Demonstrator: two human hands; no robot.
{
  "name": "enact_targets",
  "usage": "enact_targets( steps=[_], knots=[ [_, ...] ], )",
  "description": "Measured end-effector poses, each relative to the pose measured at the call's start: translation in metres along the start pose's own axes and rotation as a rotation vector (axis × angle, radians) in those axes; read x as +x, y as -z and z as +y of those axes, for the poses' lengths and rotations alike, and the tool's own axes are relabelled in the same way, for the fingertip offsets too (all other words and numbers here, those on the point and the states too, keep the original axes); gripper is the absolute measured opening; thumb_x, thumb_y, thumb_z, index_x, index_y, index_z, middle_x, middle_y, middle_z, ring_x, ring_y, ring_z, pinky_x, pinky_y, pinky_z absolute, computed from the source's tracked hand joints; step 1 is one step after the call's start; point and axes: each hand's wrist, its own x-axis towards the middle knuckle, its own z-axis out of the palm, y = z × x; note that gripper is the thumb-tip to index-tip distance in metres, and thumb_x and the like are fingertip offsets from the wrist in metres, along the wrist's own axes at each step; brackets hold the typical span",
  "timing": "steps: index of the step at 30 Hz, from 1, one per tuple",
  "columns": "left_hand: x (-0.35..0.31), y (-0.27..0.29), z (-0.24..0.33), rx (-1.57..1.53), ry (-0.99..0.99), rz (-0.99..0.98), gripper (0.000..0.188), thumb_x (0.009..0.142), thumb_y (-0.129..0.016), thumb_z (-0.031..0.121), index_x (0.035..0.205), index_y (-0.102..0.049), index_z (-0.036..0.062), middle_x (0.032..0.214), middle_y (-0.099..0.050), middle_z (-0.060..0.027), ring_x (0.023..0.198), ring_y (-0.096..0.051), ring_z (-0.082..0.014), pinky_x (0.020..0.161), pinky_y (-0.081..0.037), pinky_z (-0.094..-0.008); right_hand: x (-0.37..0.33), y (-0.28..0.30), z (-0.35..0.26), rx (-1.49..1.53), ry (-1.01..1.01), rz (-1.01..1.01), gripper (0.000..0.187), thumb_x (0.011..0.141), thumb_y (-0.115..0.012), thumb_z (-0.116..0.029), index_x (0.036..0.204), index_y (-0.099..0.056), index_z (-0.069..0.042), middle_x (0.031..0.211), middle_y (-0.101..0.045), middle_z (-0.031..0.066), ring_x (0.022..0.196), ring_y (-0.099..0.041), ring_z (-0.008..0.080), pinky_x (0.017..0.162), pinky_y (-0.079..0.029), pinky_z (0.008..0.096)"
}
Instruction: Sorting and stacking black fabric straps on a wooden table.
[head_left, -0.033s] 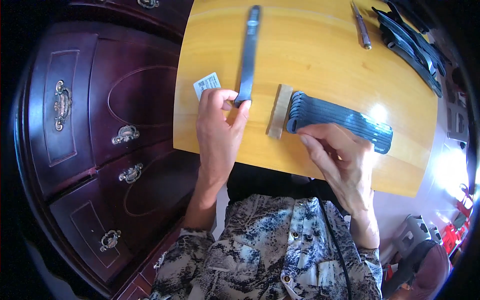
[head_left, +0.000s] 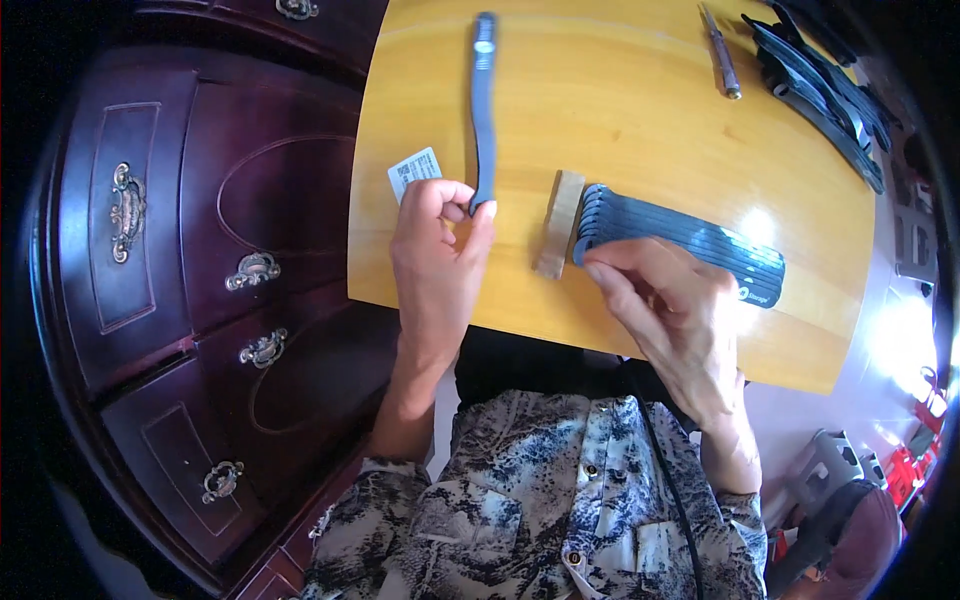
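My left hand (head_left: 438, 245) pinches the near end of a dark grey strap (head_left: 482, 120) between thumb and index finger. The strap stretches away across the table, with a pale, shiny patch near its far end. A white printed card (head_left: 414, 170) lies beside that hand, partly behind it. My right hand (head_left: 675, 310) is closed in a pinch at the looped left end of a row of folded dark straps (head_left: 690, 236). Whether anything is between those fingertips is hidden. Left of the row lies a narrow brown block (head_left: 560, 222).
Toward the far right of the yellow wooden table (head_left: 600, 80) are a thin pointed tool (head_left: 721, 55) and a heap of dark straps (head_left: 820, 90). A dark red cabinet (head_left: 280, 180) with metal handles stands along the left. Grey and red objects sit beyond the table at lower right.
The far end of the strap in my left hand has swung left. My right hand has shifted slightly left, over the front loop of the folded straps.
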Motion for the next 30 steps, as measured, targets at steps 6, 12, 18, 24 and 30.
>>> enact_targets(
  steps=[6, 12, 18, 24, 30],
  knots=[
    [0.005, 0.009, 0.010, -0.755, 0.183, 0.022, 0.011, 0.088, -0.066, 0.005, 0.090, -0.057, -0.0001, 0.080, -0.061, -0.0042, 0.069, -0.059, -0.0084, 0.064, -0.047, -0.0218, 0.040, -0.028, -0.006, 0.010, 0.220, 0.025, 0.009, 0.082, -0.065, -0.011, 0.087, -0.061, -0.004, 0.079, -0.059, 0.0109, 0.069, -0.062, 0.0313, 0.060, -0.051, 0.0385],
    [0.001, 0.015, 0.012, -1.108, 0.240, 0.001, 0.011, 0.090, -0.062, 0.006, 0.098, -0.061, -0.0028, 0.090, -0.065, -0.0071, 0.076, -0.061, -0.0106, 0.074, -0.049, -0.0241, 0.053, -0.048, -0.009, 0.060, 0.283, 0.023, 0.012, 0.081, -0.065, -0.013, 0.087, -0.060, -0.004, 0.082, -0.059, 0.0122, 0.075, -0.062, 0.0323, 0.063, -0.051, 0.0409],
    [-0.009, 0.020, 0.023, -0.983, 0.177, -0.039, 0.014, 0.089, -0.062, 0.002, 0.102, -0.062, -0.0041, 0.093, -0.065, -0.0068, 0.086, -0.064, -0.0138, 0.083, -0.051, -0.0261, 0.047, -0.042, -0.011, 0.331, 0.062, 0.073, 0.009, 0.079, -0.070, -0.005, 0.085, -0.064, -0.002, 0.073, -0.065, 0.0065, 0.062, -0.063, 0.0142, 0.057, -0.051, 0.0243],
    [-0.007, 0.021, 0.026, -0.947, 0.085, -0.181, 0.016, 0.084, -0.063, -0.009, 0.100, -0.062, -0.0061, 0.103, -0.061, -0.0095, 0.090, -0.065, -0.0163, 0.082, -0.054, -0.0269, 0.032, -0.032, -0.006, 0.429, -0.006, 0.079, 0.011, 0.080, -0.072, -0.006, 0.089, -0.066, -0.001, 0.076, -0.067, 0.0056, 0.066, -0.064, 0.0100, 0.060, -0.052, 0.0229],
    [-0.005, 0.018, 0.034, -0.733, -0.079, -0.163, 0.016, 0.081, -0.067, -0.008, 0.096, -0.064, -0.0040, 0.101, -0.061, -0.0079, 0.090, -0.064, -0.0138, 0.079, -0.054, -0.0239, 0.020, -0.023, -0.003, 0.447, -0.010, 0.117, 0.012, 0.081, -0.071, -0.006, 0.090, -0.067, 0.000, 0.077, -0.067, 0.0073, 0.067, -0.064, 0.0108, 0.061, -0.052, 0.0240]
  ],
)
